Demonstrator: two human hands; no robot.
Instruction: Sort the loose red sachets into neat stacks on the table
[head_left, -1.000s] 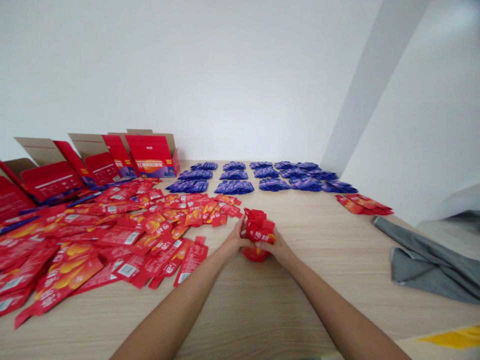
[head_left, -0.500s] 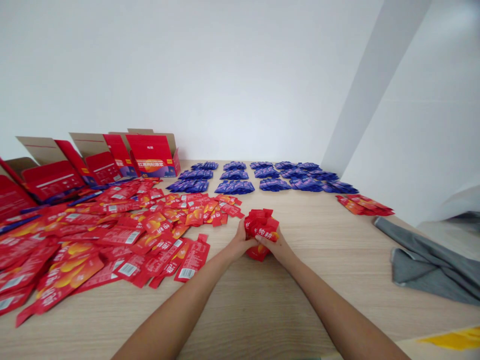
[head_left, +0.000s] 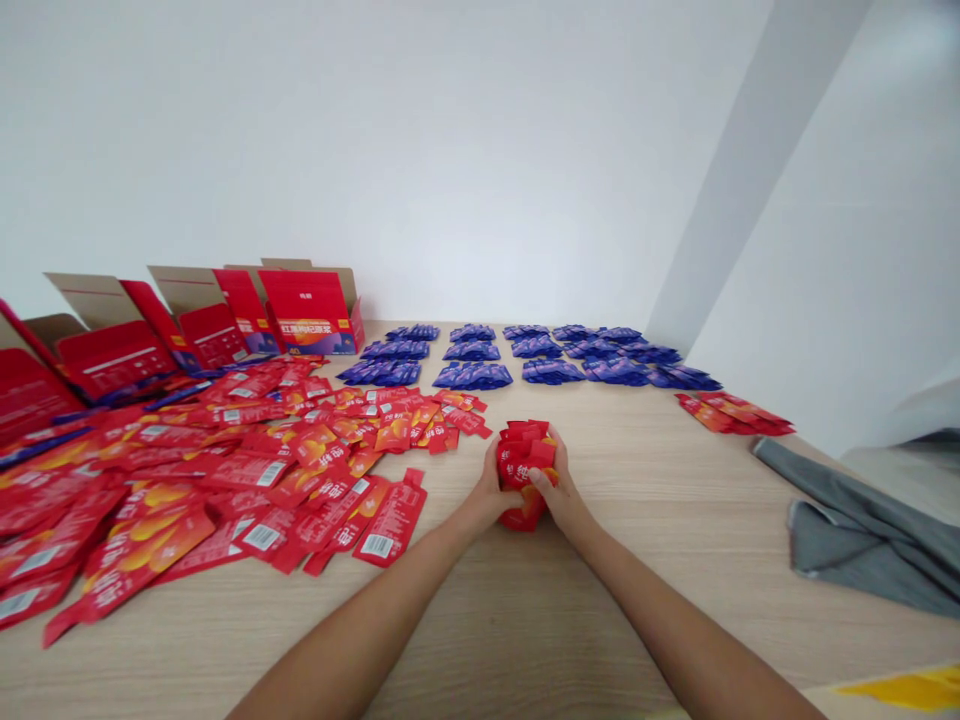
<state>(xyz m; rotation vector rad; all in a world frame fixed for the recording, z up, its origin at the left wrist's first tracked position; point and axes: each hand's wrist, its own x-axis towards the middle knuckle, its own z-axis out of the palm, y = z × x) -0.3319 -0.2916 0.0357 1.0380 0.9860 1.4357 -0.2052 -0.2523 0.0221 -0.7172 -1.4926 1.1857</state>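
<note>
A bunched stack of red sachets (head_left: 523, 455) is held between my two hands at the middle of the table. My left hand (head_left: 491, 487) wraps the stack's left side, thumb across the front. On the other side my right hand (head_left: 561, 492) grips it, its thumb pressed on the front sachet. The sachets stand roughly upright, and their lower ends are close to the table top. To the left lies a wide loose heap of red sachets (head_left: 315, 450), one of which (head_left: 391, 520) lies nearest my left forearm.
Purple sachet bundles (head_left: 472, 376) lie in rows at the back. Open red cartons (head_left: 311, 305) stand at the back left. A small fan of red sachets (head_left: 735, 412) and a grey cloth (head_left: 862, 530) are on the right. Something yellow (head_left: 911, 690) shows at the lower right.
My right thumb has shifted on the front of the held stack, and the front sachets sit a little differently. The whole view has slid slightly to the right.
</note>
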